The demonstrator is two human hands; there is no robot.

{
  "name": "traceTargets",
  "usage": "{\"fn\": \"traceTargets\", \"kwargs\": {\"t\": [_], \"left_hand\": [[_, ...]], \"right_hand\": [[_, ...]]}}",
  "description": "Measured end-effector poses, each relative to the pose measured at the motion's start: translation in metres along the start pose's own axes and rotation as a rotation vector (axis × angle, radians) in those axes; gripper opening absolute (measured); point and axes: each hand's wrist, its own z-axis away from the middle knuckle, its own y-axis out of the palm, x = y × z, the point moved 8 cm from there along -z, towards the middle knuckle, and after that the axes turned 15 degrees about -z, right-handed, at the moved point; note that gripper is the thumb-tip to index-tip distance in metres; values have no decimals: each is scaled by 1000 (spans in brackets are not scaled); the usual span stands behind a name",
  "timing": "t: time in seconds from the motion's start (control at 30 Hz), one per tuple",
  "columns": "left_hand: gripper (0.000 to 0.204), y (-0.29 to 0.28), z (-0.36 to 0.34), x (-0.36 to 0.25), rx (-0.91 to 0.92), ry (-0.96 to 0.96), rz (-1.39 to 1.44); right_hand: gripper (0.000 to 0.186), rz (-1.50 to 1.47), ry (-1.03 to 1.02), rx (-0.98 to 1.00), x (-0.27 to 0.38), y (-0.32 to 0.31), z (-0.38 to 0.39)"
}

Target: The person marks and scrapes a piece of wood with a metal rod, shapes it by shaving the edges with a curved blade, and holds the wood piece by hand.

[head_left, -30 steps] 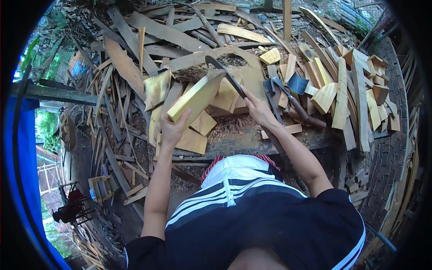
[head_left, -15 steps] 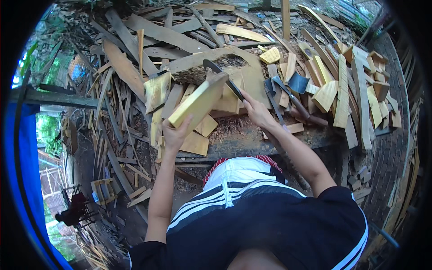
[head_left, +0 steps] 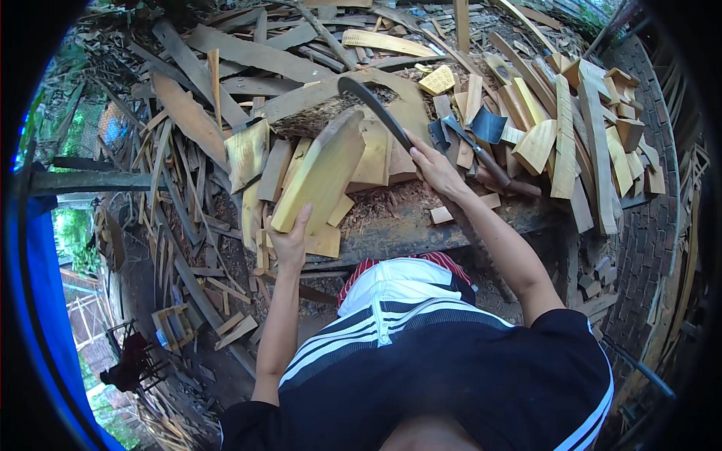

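Observation:
My left hand point(head_left: 289, 239) is closed around the lower end of a pale yellow wooden board point(head_left: 322, 174), which tilts up and away over the workbench. My right hand point(head_left: 435, 168) grips a machete point(head_left: 378, 110) with a long, dark blade that curves at its tip. The blade points up and to the left, just right of the board's upper end, and a narrow gap shows between them. Behind both lies a big block of wood point(head_left: 417, 109) with a rough, dark hollow. The machete's handle is mostly hidden in my fingers.
To the right lie a tool with a wide dark blade point(head_left: 488, 126) and a wooden handle point(head_left: 502, 174), beside several cut wood pieces point(head_left: 535, 147). Long offcuts point(head_left: 259, 56) pile up at the back and left. Chips cover the bench point(head_left: 376, 242). A blue sheet point(head_left: 47, 301) hangs far left.
The board has turned steeper and shows more of its broad face. The machete blade has swung up and away from the board's upper end. The whole view has shifted slightly.

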Motion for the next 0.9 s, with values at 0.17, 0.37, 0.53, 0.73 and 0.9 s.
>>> {"fn": "traceTargets", "kwargs": {"t": [0.17, 0.37, 0.53, 0.73, 0.9], "left_hand": [[32, 4, 7, 19, -59, -94, 17], [34, 7, 24, 20, -98, -104, -91], [33, 7, 30, 15, -122, -14, -185], [31, 17, 23, 16, -84, -172, 62], [31, 6, 8, 0, -145, -69, 80]], "right_hand": [[50, 44, -132, -12, 32, 8, 6], [49, 73, -481, -44, 161, 14, 25], [49, 10, -556, -90, 153, 18, 29], [47, 107, -90, 69, 73, 20, 10], [47, 144, -40, 151, 93, 31, -6]]}}
